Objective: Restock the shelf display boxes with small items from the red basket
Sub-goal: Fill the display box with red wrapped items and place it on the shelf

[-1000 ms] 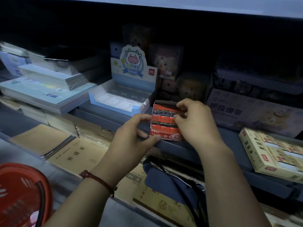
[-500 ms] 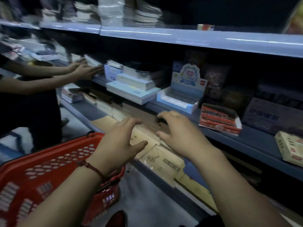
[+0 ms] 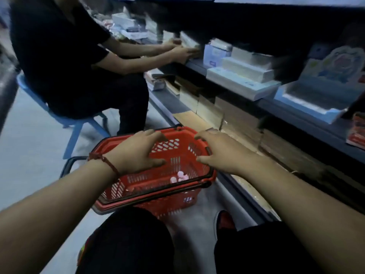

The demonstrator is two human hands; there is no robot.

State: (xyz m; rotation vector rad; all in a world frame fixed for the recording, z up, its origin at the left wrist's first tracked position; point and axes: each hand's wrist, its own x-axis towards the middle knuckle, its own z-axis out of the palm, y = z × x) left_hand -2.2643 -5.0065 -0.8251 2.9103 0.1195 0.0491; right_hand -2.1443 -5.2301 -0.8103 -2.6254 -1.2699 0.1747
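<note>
Restocking looks unfinished: our left hand (image 3: 138, 153) and right hand (image 3: 223, 155) hover over the red plastic basket (image 3: 110, 141), fingers apart, holding nothing; small pink items (image 3: 178, 177) lie inside, four o'clock.

A person in black (image 3: 59, 56) sits on a blue stool (image 3: 76, 131) near stacked white packs (image 3: 243, 76).

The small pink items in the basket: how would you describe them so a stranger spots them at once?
Find the red basket on the floor beside the shelves. The left hand and right hand hover open above it. Between them, on the basket's bottom, lies a cluster of pink items, the only pale things against the red mesh.
</note>
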